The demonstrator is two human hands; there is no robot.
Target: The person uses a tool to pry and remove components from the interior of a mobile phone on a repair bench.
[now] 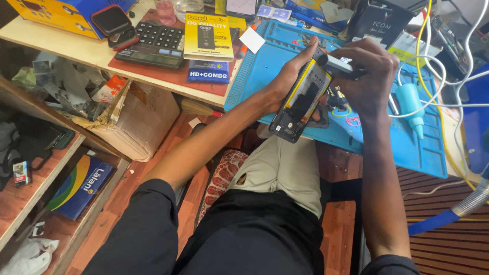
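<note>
Nearest the camera, the person's black-sleeved arms are reaching up from six o'clock over a lap in pale trousers, above a reddish wooden floor. At about seven o'clock a blue, green and yellow box (81,186) is lying on a low wooden shelf, and a cardboard carton (140,122) is sitting under the bench at nine o'clock. In the middle of the view the left hand (289,76) is cradling an opened phone (302,100) from behind, fingers wrapping its far edge, the phone tilting with its top toward one o'clock and its yellow-edged battery showing. The right hand (368,76), just at three o'clock of the phone, is clenching around a dark cylindrical tool (336,65) whose tip is touching the phone's upper end. Both are hovering over the near edge of a blue work mat (407,147). A teal squeeze bottle (410,102) is lying on the mat at three o'clock, among white and yellow cables (433,61). Farther off, toward eleven o'clock, a black calculator (155,43) and a yellow flat package (208,35) are resting on the bench top.
</note>
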